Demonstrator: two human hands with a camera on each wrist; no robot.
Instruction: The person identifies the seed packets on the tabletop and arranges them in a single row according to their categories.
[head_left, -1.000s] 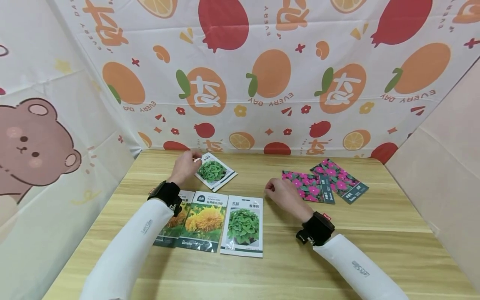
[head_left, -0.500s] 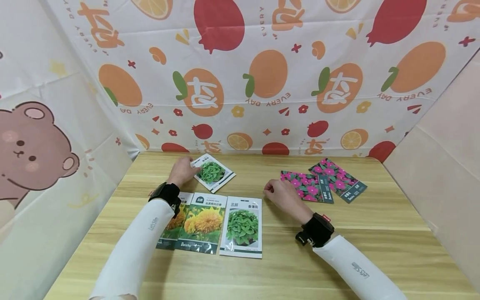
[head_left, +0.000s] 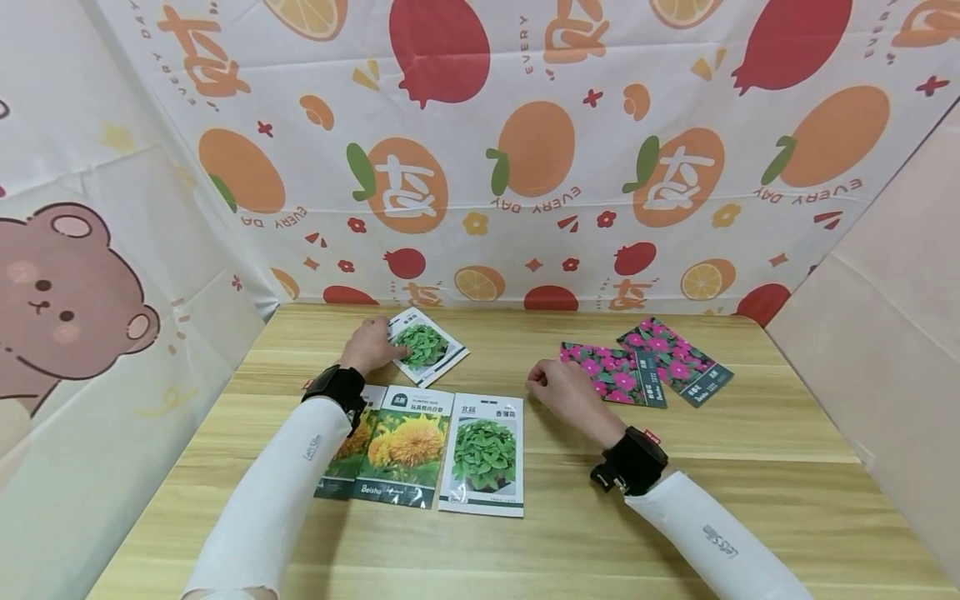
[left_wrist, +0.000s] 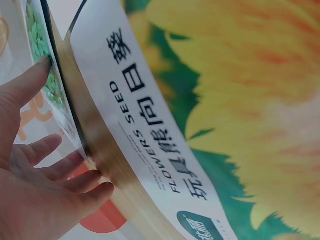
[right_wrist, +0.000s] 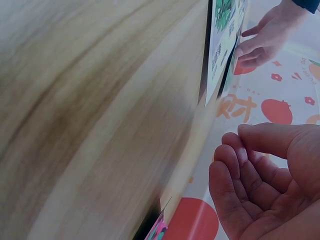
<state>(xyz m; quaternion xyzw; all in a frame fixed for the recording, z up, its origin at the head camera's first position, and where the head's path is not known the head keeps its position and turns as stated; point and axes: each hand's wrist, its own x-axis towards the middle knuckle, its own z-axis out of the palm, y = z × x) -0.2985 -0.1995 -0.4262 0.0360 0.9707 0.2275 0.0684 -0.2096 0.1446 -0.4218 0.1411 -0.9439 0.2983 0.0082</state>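
My left hand (head_left: pixel 371 346) is at the left edge of a white seed packet (head_left: pixel 424 346) with a leafy green picture, lying tilted at the back left. In the left wrist view the thumb (left_wrist: pixel 30 82) lies over that packet's green picture, and the other fingers spread along its edge. My right hand (head_left: pixel 564 387) hovers low over the table with loosely curled fingers and holds nothing. Beside it lies a pink-flower seed packet (head_left: pixel 615 375). Nearer to me are a yellow sunflower seed packet (head_left: pixel 405 450) and another green-leaf seed packet (head_left: pixel 483 454), side by side.
A second sunflower packet (head_left: pixel 341 467) lies partly under the yellow one and the left arm. Another pink-flower packet (head_left: pixel 678 362) overlaps its twin at the right. A printed cloth (head_left: pixel 480 167) hangs behind the wooden table (head_left: pixel 600 533).
The left hand has lowered onto the tilted green-leaf packet, its thumb reaching further over the picture. The packet has shifted very slightly. The right hand holds its place.
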